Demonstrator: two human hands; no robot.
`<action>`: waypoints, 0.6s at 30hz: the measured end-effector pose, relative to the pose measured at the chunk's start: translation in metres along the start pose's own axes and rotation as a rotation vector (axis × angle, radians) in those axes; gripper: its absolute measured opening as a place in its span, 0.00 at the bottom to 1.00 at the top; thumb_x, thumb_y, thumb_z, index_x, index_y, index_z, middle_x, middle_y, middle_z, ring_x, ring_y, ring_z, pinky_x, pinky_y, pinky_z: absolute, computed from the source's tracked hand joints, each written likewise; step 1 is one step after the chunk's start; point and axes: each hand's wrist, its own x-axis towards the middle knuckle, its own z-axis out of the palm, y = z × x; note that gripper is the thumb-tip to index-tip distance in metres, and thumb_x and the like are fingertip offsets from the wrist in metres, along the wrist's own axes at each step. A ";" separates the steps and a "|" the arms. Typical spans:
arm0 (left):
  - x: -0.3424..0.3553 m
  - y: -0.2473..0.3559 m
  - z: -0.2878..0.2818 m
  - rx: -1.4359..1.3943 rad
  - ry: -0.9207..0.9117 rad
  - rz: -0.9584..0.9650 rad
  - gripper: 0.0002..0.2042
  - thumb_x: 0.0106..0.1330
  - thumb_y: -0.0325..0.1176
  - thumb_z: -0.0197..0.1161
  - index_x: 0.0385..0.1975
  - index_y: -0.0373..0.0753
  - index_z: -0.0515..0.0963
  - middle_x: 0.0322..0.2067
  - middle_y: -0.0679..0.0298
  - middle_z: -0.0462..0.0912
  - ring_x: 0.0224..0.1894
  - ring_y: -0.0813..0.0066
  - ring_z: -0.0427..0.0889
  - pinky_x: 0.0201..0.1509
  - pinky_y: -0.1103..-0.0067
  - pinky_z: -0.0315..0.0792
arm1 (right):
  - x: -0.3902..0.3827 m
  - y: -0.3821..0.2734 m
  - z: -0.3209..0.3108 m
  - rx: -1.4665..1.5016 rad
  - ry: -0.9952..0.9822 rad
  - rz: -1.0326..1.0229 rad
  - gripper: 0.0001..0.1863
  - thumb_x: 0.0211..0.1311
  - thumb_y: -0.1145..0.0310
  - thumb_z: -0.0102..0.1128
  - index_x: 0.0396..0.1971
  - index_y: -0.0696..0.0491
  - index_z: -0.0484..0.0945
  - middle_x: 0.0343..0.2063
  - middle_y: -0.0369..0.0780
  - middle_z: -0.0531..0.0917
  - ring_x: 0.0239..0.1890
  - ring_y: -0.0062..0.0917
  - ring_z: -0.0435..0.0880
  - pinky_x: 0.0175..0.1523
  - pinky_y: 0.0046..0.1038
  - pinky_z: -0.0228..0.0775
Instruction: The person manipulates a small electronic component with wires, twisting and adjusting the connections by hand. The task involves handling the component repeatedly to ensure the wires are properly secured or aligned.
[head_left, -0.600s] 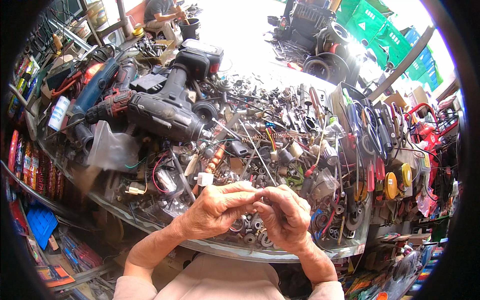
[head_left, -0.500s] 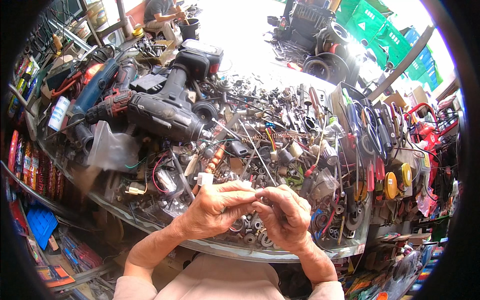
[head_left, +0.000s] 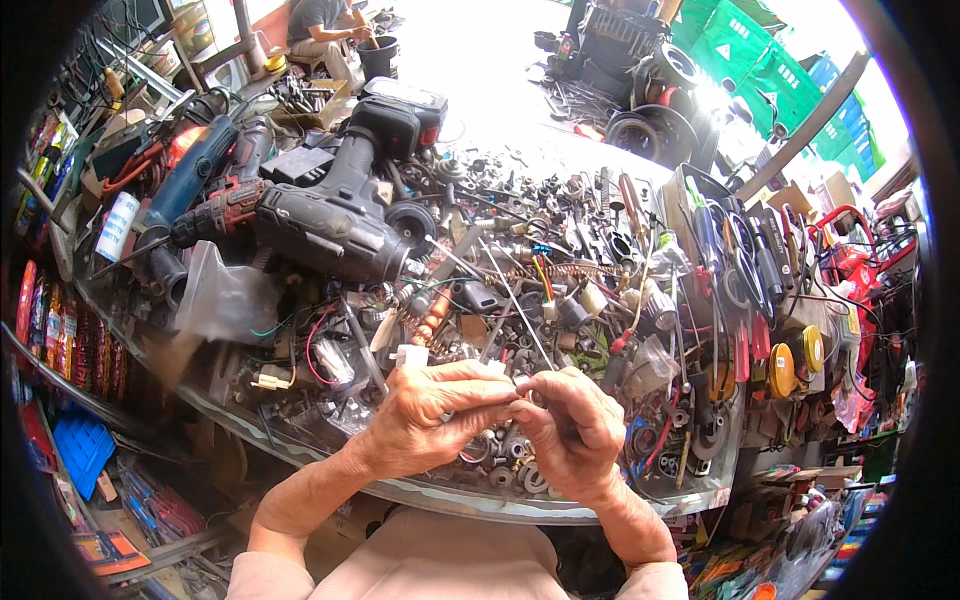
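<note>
My left hand (head_left: 432, 412) and my right hand (head_left: 572, 425) meet above the near edge of the cluttered bench. Both are closed in a pinch, fingertips nearly touching. Whatever lies between them is too small and too covered to make out. A white plastic piece (head_left: 410, 356) shows just beyond the knuckles of my left hand; I cannot tell if that hand holds it. Past the right fingers, a thin metal rod (head_left: 524, 312) slants across the heap. Washers and rings (head_left: 500, 477) lie under my hands.
A large black power tool (head_left: 325, 235) lies on the left of the bench, with a blue grinder (head_left: 195, 170) behind it. Screwdrivers and pliers (head_left: 735, 270) stand in a holder at the right. A person (head_left: 325, 35) sits by a black bucket (head_left: 378, 58) at the far left.
My hands stay almost in place, with the right fingertips shifted very slightly. The person far off has moved their arm a little.
</note>
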 end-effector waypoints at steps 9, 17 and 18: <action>0.001 0.000 0.000 -0.003 0.000 -0.072 0.09 0.57 0.23 0.65 0.37 0.33 0.80 0.33 0.59 0.81 0.34 0.72 0.82 0.37 0.81 0.76 | -0.002 -0.004 -0.004 0.323 0.172 0.379 0.13 0.64 0.73 0.56 0.46 0.61 0.74 0.32 0.38 0.80 0.30 0.13 0.79 0.33 0.15 0.70; 0.002 0.001 0.000 -0.001 0.105 -0.116 0.10 0.54 0.23 0.68 0.36 0.36 0.82 0.32 0.60 0.80 0.33 0.74 0.80 0.36 0.81 0.74 | -0.002 -0.004 0.001 0.178 0.123 0.392 0.11 0.56 0.75 0.63 0.39 0.59 0.76 0.28 0.33 0.79 0.16 0.04 0.64 0.19 0.11 0.53; 0.002 0.003 0.000 -0.005 0.121 -0.130 0.10 0.53 0.23 0.68 0.36 0.35 0.82 0.30 0.60 0.80 0.32 0.73 0.80 0.36 0.80 0.74 | -0.002 -0.005 -0.004 0.135 0.070 0.369 0.10 0.55 0.75 0.63 0.37 0.59 0.77 0.28 0.33 0.79 0.16 0.04 0.63 0.18 0.11 0.52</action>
